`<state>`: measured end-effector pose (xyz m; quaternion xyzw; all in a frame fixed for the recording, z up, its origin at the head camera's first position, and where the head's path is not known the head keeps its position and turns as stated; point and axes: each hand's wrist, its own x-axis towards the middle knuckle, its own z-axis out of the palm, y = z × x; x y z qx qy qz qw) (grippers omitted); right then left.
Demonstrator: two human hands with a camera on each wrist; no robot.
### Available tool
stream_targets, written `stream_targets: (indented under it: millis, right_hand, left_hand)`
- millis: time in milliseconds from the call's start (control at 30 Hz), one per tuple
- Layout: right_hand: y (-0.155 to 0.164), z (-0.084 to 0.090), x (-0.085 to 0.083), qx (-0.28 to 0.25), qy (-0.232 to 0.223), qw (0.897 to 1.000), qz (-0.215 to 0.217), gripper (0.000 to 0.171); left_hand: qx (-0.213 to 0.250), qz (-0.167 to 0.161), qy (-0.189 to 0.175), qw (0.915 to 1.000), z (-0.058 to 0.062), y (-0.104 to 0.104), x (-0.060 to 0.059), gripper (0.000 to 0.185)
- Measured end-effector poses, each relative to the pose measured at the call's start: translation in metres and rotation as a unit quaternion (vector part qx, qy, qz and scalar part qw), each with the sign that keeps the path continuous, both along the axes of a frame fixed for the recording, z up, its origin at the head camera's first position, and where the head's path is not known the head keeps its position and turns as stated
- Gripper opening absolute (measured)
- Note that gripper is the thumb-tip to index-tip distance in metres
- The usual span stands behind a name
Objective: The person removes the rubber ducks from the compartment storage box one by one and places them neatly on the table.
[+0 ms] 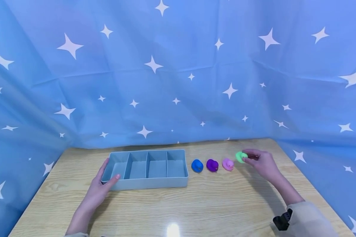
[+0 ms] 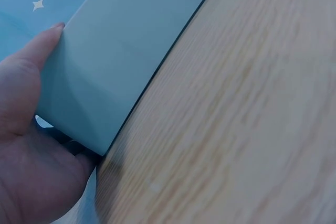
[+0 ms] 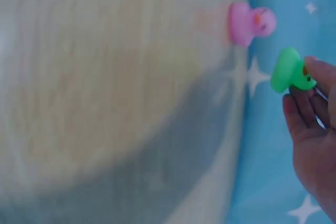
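My right hand (image 1: 264, 164) pinches a small green rubber duck (image 1: 240, 157) between thumb and fingers. In the right wrist view the green duck (image 3: 286, 71) appears raised off the table, its head toward the hand. My left hand (image 1: 97, 191) grips the left end of a grey-blue divided box (image 1: 149, 183), with the thumb at the front rim and the fingers along the left side. The box's compartments hold nothing visible. Between box and right hand, a blue duck (image 1: 197, 166), a purple duck (image 1: 212, 165) and a pink duck (image 1: 228, 164) stand in a row.
The box and ducks are on a light wooden table (image 1: 178, 207), toward its far edge. A blue cloth with white stars (image 1: 178, 85) hangs behind and along both sides. Something black (image 1: 282, 220) is strapped at the right sleeve's cuff.
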<state>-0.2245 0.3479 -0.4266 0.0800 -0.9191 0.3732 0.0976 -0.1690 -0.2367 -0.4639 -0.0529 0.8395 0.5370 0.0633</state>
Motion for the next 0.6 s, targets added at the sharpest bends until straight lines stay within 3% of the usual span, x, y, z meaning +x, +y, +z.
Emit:
stream_targets:
  millis: [233,600]
  right_hand:
    - [0.017,-0.02,-0.004,0.031,-0.01,0.999,-0.013,0.035]
    - [0.018,-0.028,-0.003,0.024,-0.016,1.0,-0.005,0.032]
  left_hand:
    - [-0.003,-0.001,-0.003,1.0,0.001,0.0,0.0,0.095]
    - [0.004,-0.008,0.016,0.9998,-0.001,-0.001,-0.001,0.094]
